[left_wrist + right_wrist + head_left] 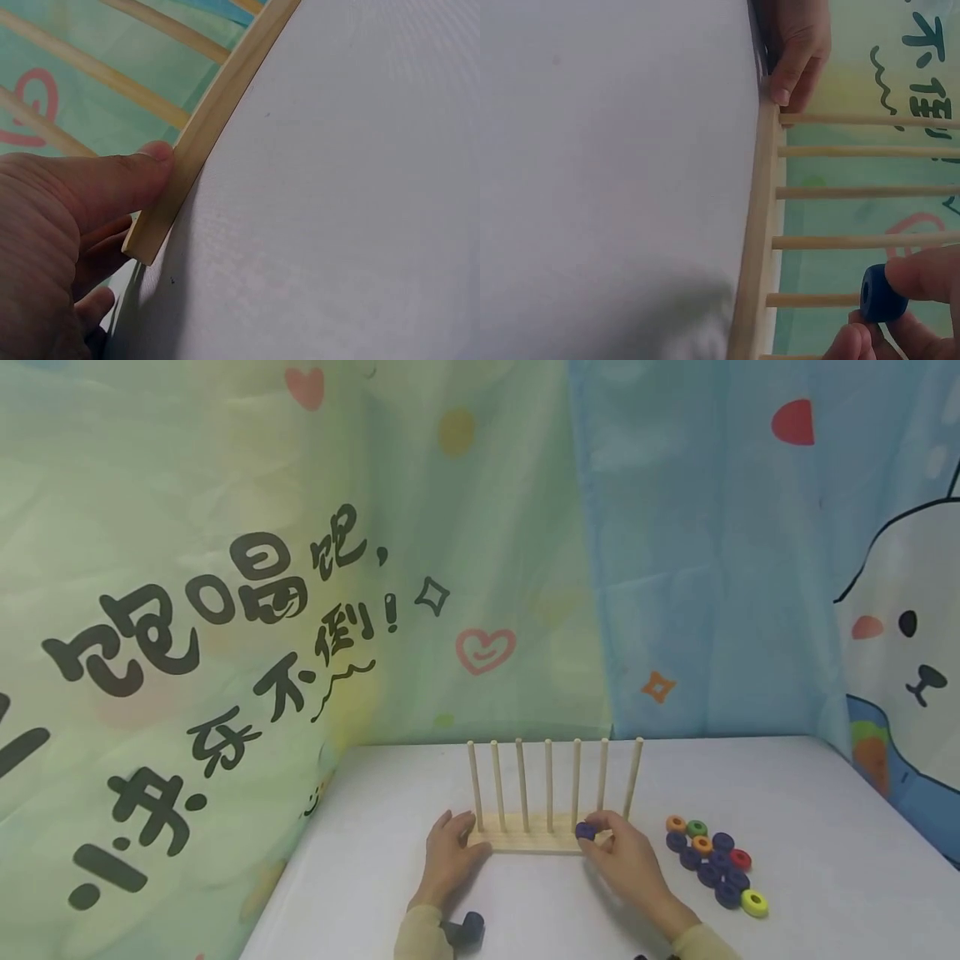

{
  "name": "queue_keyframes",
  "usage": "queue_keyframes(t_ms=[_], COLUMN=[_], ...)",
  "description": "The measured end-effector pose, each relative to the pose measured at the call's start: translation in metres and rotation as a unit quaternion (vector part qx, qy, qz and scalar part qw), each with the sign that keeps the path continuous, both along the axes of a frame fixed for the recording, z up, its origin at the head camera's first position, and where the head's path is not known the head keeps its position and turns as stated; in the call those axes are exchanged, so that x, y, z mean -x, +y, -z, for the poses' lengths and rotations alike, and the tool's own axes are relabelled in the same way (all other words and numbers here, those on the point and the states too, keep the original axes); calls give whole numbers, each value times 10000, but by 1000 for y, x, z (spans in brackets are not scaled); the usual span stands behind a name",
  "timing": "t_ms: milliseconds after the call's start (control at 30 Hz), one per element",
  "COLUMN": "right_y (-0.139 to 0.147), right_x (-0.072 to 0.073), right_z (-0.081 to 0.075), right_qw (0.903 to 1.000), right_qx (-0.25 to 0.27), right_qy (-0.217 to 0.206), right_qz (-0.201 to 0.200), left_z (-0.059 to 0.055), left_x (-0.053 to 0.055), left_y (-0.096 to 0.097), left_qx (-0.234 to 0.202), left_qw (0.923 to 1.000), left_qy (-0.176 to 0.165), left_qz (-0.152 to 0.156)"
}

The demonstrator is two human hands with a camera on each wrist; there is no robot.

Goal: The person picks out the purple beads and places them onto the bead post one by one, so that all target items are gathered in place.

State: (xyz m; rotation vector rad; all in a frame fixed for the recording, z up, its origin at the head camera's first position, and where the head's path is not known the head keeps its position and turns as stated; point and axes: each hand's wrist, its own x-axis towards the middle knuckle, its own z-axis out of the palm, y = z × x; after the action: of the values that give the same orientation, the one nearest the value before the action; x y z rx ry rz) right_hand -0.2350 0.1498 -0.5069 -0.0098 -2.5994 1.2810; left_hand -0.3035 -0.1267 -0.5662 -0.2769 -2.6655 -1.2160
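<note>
A pale wooden peg stand (525, 842), a flat base with a row of several upright pegs, sits on the white table. My left hand (450, 856) holds the base by its left end; in the left wrist view the thumb (142, 176) presses its front edge, with the other fingers behind. Between the thumb and fingers of my right hand (630, 864) is a dark blue bead (883, 294). That bead is in front of the pegs towards the right part of the stand, its hole facing sideways off the peg line in the right wrist view.
Right of the stand lies a loose cluster of beads: several dark blue ones (708, 874), a green bead (696, 828), a red bead (741, 859), a yellow bead (754, 903) and two orange ones (702, 845). A printed curtain (480, 568) hangs behind the table (345, 877).
</note>
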Motion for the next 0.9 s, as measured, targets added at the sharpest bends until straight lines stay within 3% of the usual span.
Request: queue_keyframes(t_ms=[333,700,900], right_y=[-6,-10,-16], right_x=[5,13,15], right_z=[-19,-31,-38], right_qw=[9989,9980,9951], right_qx=[-296,-126,-220], right_qy=[227,395,799], right_qz=[-281,-469,-546], left_z=[-1,0,0], left_x=[-2,-1,-1], left_y=[-4,-2,-2], left_qx=[-176,-110,-71], left_qw=[9998,9999,9999], left_qy=[-26,-13,19], left_qz=[59,92,100])
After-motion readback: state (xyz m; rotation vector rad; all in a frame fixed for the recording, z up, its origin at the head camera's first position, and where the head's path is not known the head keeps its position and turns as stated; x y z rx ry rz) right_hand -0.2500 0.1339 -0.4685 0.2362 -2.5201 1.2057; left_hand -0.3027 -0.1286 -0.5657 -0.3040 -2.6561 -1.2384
